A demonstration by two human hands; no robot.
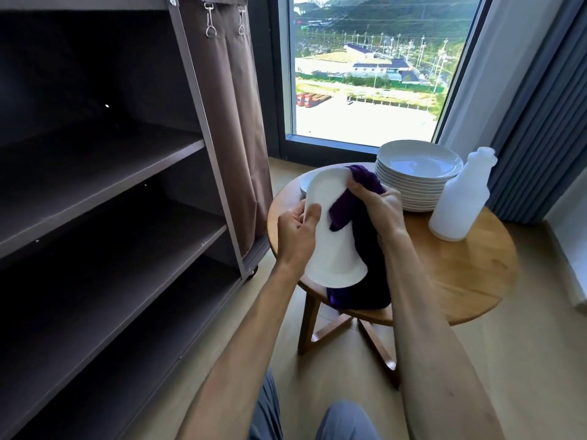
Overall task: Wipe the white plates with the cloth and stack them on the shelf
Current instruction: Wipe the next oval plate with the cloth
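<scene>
Plate (330, 236) held on edge above the near rim of the table (460, 281), its pale underside toward the camera. Gripped at its left rim by the left hand (293, 236): thumb (313, 214) flat on the near face, other fingers curled behind the edge. Purple cloth (355, 211) bunched against the plate's right side, draped down behind it to the tabletop. Clutched by the right hand (378, 204), fingers curled round the cloth and pressing it to the plate's upper right rim.

Behind and to the right, a stack (416, 176) of white plates on the table's far side. Another plate (306, 184) flat on the table, partly hidden behind the held one. White bottle (457, 198) upright just beside the stack, to its right. At left, dark shelves (104, 185) with a brown curtain (235, 122) drawn to the side. Window (374, 68) beyond the table; blue-grey drapes (540, 106) at right.
</scene>
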